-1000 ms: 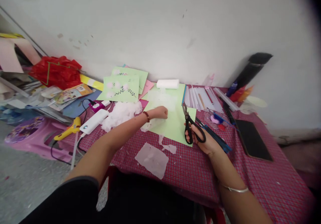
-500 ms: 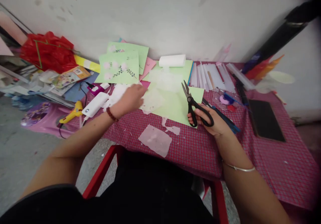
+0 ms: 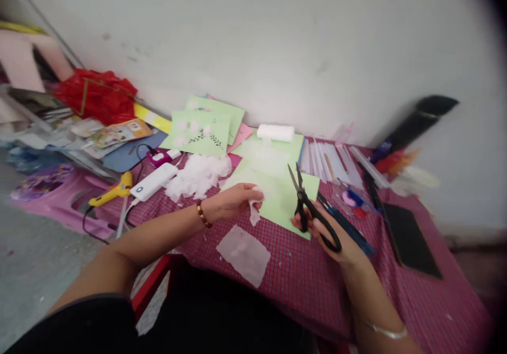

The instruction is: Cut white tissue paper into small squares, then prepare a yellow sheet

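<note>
My left hand is closed on a torn scrap of thin white paper, its ragged end hanging below the fingers. The scissors with black handles are in my right hand, their blades parted and pointing away from me. Under and between both hands lies a light green sheet. A pale translucent rectangle of thin paper rests on the checked cloth near the table's front edge. To the left of my left hand is a heap of white scraps.
Green sheets with flower pictures lie at the back left. A white roll is by the wall. On the left are a white power bank and a yellow glue gun; on the right, a dark tablet.
My left hand has moved right and toward me from the white heap and picked up the torn scrap. The scissors stay in my right hand. The camera view has tilted up.
</note>
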`<state>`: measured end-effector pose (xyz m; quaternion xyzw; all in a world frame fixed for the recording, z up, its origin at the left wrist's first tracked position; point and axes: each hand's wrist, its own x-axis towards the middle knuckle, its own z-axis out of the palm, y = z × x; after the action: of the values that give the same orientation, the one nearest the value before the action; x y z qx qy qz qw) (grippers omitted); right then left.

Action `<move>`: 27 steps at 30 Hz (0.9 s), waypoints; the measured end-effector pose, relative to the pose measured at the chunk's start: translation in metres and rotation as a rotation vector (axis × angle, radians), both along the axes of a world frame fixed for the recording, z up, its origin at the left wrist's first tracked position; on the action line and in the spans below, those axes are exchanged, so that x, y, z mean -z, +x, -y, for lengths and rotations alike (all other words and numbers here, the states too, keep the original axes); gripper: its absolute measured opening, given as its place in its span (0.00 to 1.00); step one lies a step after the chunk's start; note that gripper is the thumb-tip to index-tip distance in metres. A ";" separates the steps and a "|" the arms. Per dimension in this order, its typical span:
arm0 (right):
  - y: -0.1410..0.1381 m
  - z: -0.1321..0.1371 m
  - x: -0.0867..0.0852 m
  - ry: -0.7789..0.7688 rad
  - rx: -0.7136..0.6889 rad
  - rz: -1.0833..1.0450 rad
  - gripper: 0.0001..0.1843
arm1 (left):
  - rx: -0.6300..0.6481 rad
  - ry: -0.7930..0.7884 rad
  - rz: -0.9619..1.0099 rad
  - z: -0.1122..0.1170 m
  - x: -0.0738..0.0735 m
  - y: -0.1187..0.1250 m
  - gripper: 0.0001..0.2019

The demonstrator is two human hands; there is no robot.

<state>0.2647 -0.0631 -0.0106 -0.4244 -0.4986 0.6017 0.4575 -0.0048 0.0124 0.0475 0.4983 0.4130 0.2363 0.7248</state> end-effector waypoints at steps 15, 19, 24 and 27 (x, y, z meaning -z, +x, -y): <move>-0.111 -0.039 -0.048 -0.006 -0.589 0.319 0.37 | -0.235 0.112 0.113 -0.002 0.015 -0.116 0.14; -0.135 -0.053 -0.044 -0.060 -0.583 0.359 0.37 | -0.211 0.072 0.084 -0.009 0.028 -0.130 0.12; -0.154 -0.061 -0.043 -0.099 -0.515 0.445 0.34 | -0.244 0.027 0.082 -0.018 0.036 -0.137 0.09; -0.157 -0.065 -0.043 -0.108 -0.477 0.511 0.33 | -0.237 -0.031 0.095 -0.018 0.033 -0.145 0.08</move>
<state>0.1077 0.0014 0.0320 -0.4566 -0.6493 0.5915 0.1415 -0.1494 0.0306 0.0149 0.4232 0.4378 0.3373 0.7180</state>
